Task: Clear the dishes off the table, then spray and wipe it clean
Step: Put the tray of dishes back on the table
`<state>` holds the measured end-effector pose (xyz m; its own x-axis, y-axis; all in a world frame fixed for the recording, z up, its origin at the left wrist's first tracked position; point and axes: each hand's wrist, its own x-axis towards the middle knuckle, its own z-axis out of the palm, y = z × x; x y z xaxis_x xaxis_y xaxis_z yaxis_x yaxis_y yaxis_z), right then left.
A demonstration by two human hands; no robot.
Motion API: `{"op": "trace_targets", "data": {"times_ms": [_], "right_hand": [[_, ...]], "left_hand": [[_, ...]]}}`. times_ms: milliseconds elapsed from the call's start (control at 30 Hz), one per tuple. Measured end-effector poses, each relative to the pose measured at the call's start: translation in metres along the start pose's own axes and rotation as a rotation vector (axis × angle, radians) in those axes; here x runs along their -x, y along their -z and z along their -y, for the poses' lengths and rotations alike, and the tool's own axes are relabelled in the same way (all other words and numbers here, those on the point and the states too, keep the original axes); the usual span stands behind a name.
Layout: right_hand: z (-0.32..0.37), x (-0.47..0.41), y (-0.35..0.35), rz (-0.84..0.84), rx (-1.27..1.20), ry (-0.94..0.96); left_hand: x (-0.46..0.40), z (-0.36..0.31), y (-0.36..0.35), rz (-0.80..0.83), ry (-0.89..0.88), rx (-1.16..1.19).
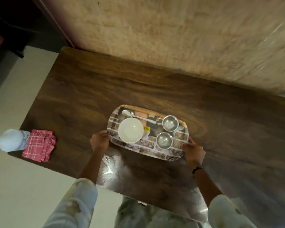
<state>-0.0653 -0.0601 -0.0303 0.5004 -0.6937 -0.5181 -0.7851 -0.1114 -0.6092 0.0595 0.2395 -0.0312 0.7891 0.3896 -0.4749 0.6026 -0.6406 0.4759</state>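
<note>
A patterned tray [164,153] lies on the dark wooden table [89,89]. On it stand a white bowl [130,130], two small steel bowls [170,123] [164,140] and a steel spoon [128,113]. My left hand [99,141] grips the tray's left end. My right hand [194,149] grips its right end. A white spray bottle [11,139] stands at the table's left corner, next to a folded red checked cloth [39,145].
The table's far edge runs along a rough beige wall [171,33]. Pale floor [10,186] lies to the left of the table. A shiny glare patch [112,171] sits on the table near its front edge.
</note>
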Motion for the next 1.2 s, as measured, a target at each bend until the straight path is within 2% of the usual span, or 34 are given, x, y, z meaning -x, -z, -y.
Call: {"op": "trace_targets", "data": {"times_ms": [200,300,833,967,1067,1133,1200], "right_hand": [[0.005,0.002,-0.013,-0.086,0.048,-0.131],[0.003,0.000,-0.017,-0.127,0.041,-0.181],[0.003,0.008,-0.026,-0.165,0.102,-0.175],[0.007,0.010,-0.024,-0.168,0.151,-0.119],[0.021,0.017,-0.026,-0.320,0.148,-0.022],[0.035,0.027,-0.035,-0.427,0.136,0.184],[0.056,0.041,-0.054,-0.448,0.126,0.421]], "left_hand": [[-0.027,0.001,0.015,0.206,-0.172,-0.074],[-0.035,0.002,0.016,0.264,-0.205,-0.070],[-0.034,0.008,0.022,0.311,-0.300,-0.080],[-0.036,0.013,0.019,0.380,-0.288,-0.035],[-0.035,0.020,0.023,0.406,-0.261,0.076],[-0.033,0.027,0.033,0.367,-0.237,0.199],[-0.031,0.038,0.050,0.285,-0.262,0.296]]}}
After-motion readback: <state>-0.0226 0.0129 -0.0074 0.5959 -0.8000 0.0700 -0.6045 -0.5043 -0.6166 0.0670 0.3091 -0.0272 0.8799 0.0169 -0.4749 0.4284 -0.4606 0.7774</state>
